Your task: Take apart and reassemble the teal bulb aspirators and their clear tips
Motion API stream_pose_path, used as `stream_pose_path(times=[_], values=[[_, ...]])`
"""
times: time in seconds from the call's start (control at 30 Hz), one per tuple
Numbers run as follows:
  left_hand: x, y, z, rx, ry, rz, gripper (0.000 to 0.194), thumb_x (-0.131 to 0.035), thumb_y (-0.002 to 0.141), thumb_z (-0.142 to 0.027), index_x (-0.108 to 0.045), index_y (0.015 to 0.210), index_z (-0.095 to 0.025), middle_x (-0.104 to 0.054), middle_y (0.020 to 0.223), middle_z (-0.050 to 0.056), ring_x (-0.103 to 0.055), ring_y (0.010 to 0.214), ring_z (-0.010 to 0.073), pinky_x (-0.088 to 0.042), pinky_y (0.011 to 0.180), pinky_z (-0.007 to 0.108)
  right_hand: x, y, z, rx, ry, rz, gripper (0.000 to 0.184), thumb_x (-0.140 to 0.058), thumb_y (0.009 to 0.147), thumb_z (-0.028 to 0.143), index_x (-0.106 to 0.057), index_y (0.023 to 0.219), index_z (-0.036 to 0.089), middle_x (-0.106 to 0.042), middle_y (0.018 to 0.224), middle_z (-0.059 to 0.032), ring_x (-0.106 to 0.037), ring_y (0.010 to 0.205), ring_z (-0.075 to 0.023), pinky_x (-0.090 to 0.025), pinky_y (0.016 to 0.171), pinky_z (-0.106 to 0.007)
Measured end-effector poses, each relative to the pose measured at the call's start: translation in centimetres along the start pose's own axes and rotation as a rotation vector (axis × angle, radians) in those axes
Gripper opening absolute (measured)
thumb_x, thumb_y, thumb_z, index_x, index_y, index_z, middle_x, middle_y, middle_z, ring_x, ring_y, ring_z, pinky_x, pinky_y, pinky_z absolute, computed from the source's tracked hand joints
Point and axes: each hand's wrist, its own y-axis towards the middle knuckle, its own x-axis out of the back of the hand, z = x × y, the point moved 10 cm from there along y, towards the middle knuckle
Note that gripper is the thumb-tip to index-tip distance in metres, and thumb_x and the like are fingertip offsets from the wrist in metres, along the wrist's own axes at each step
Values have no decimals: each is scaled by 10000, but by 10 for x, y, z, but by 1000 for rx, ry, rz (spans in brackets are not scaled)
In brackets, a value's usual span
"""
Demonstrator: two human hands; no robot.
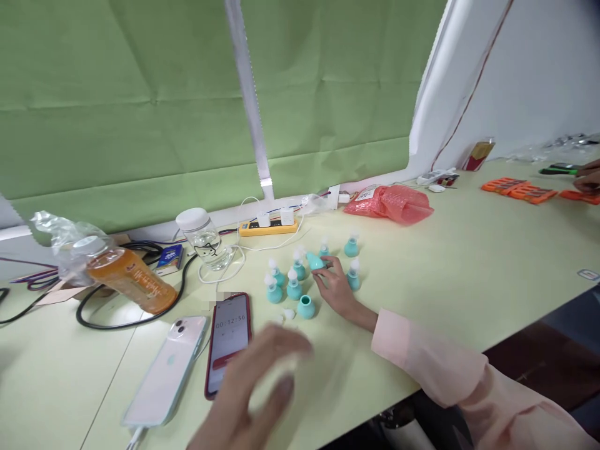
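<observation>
My right hand [336,286] pinches a small glossy teal bottle [315,261], held tilted just above the table; the fingers hide part of it. My left hand [257,387] is near the camera and blurred by motion, with thumb and fingers apart and nothing seen between them. Below the held bottle stands an uncapped teal bottle [306,307] with a round open mouth. Small white pieces [289,314] lie beside it. Several similar teal bottles with whitish translucent tops, such as one teal bottle [294,289], stand upright around my right hand.
A phone showing a timer [229,331] and a white phone [166,369] lie at left. Behind are an orange drink bottle [134,278], a clear cup [204,240], a yellow power strip [268,229] and a red bubble-wrap bag [391,203]. Another person's hand [589,178] shows far right near orange pieces [519,189].
</observation>
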Motion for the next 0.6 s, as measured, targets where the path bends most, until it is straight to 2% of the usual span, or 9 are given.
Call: stream_pose_path(times=[0.03, 0.13, 0.17, 0.23, 0.3, 0.4, 0.47, 0.53, 0.6], values=[[-6, 13, 15, 63, -16, 11, 238, -406, 828, -239, -512, 1038, -273, -573, 988, 47, -551, 835, 174, -478, 656, 298, 10, 2, 3, 14, 38, -72, 162, -445, 790, 195, -606, 801, 183, -409, 1058, -88, -486, 910, -178, -445, 821, -363], [-30, 34, 73, 443, -303, 7, 240, -423, 814, -299, -503, 1025, -218, -590, 861, 38, -550, 758, 153, -463, 630, 280, 36, -1, 15, 72, 149, -258, 119, -490, 768, 177, -605, 786, 201, -437, 1028, -79, -488, 938, -185, -455, 811, -380], [-40, 36, 85, 524, -406, 11, 283, -438, 799, -333, -485, 1048, -207, -585, 810, 34, -544, 700, 140, -456, 580, 260, 42, -5, 22, 110, 189, -279, 113, -503, 758, 161, -605, 781, 203, -438, 1023, -79, -489, 952, -190, -466, 795, -379], [-60, 35, 95, 610, -637, 32, 374, -461, 776, -373, -418, 1104, -197, -569, 709, 11, -500, 551, 105, -417, 476, 220, 44, -15, 42, 217, 277, -234, 126, -517, 740, 123, -600, 781, 208, -425, 1027, -81, -490, 974, -195, -503, 726, -345], [-66, 27, 103, 662, -800, -27, 382, -487, 756, -387, -391, 1076, -200, -518, 587, -36, -427, 446, 74, -350, 409, 180, 40, -28, 65, 340, 355, -118, 153, -529, 718, 96, -591, 790, 216, -401, 1049, -80, -482, 993, -195, -526, 624, -278], [-67, 3, 118, 758, -925, -151, 233, -474, 755, -414, -401, 775, -194, -385, 469, -81, -334, 380, 49, -235, 362, 145, 35, -49, 96, 529, 380, 17, 216, -537, 669, 51, -574, 768, 240, -409, 1053, -61, -463, 1012, -193, -513, 632, -272], [-73, -12, 124, 799, -907, -99, 283, -428, 775, -427, -351, 649, -186, -354, 463, -74, -308, 376, 48, -220, 362, 150, 35, -57, 107, 597, 400, 65, 221, -525, 639, 44, -538, 743, 239, -430, 1049, -54, -484, 979, -191, -494, 687, -322], [-71, -22, 125, 760, -732, -81, 325, -376, 800, -416, -338, 582, -178, -326, 471, -62, -303, 388, 54, -238, 376, 165, 36, -55, 106, 539, 467, 85, 199, -535, 619, 92, -469, 751, 225, -449, 1052, -72, -508, 941, -201, -483, 685, -346], [-63, -24, 112, 593, -476, -84, 346, -342, 823, -350, -328, 527, -172, -294, 461, -55, -296, 397, 60, -236, 395, 184, 34, -50, 99, 410, 553, 108, 279, -574, 612, 171, -402, 825, 221, -486, 1012, -94, -539, 868, -197, -484, 636, -324]])
